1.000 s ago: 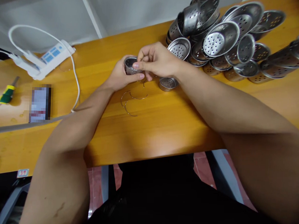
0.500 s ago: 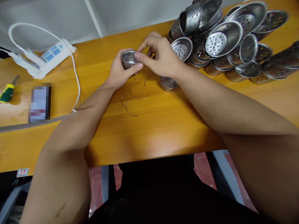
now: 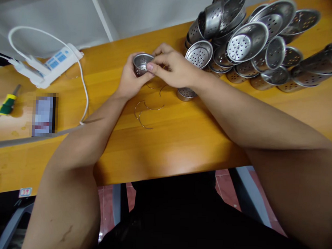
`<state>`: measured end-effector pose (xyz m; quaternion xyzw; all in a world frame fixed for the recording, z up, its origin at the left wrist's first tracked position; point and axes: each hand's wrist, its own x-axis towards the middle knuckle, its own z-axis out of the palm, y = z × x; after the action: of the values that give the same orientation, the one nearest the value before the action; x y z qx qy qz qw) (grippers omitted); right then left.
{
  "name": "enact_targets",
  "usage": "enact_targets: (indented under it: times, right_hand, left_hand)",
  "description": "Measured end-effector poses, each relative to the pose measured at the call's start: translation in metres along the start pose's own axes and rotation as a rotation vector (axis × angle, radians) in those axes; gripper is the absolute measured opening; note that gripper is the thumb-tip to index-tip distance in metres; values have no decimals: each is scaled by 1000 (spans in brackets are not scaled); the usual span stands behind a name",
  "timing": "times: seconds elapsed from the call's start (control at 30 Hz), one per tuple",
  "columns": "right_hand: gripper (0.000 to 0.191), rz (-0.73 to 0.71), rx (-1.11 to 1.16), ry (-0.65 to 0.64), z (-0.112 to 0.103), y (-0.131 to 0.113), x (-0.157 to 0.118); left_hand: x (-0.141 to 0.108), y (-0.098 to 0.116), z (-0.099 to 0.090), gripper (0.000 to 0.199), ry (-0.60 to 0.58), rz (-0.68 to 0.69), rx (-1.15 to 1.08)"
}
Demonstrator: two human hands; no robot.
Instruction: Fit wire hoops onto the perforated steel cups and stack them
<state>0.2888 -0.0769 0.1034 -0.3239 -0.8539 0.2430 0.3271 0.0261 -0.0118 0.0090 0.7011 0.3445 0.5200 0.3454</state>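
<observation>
A small metal cup [image 3: 141,62] with a perforated bottom is held upright by my left hand [image 3: 131,79], whose fingers wrap round its left side. At the cup's right rim is my right hand [image 3: 172,66], thumb and fingertips pinched together; whether they grip the rim or a thin wire is too small to tell. Curved thin wires [image 3: 154,109] lie on the table just below the hands. Another small perforated cup [image 3: 186,94] stands under my right wrist, partly hidden by it.
Several perforated metal cups [image 3: 247,44] are stacked and leaning at the back right of the wooden table [image 3: 165,150]. On the left are a white power strip [image 3: 59,64] with cables, a green and yellow screwdriver [image 3: 7,104] and a blurred-out device [image 3: 43,116].
The held cup has tilted slightly and moved a little up and left. My right hand has shifted slightly down, its fingers drawn closer together at the rim.
</observation>
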Motion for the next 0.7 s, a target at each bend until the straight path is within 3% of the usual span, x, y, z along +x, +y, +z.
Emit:
enact_targets:
  times: [0.13,0.33,0.47,0.7]
  right_hand:
    - [74,39,96,-33,4,6,0]
    - [66,67,123,-61,7,9,-1]
    - [59,74,97,-52,7,12,0]
    - [51,92,93,41,1,3,0]
  left_hand:
    - [-3,18,3,74,15,-53,36]
    - [-10,39,6,74,-65,-21,108]
    - [-11,41,9,81,-19,-96,50]
    - [-12,41,8,78,-34,-91,39]
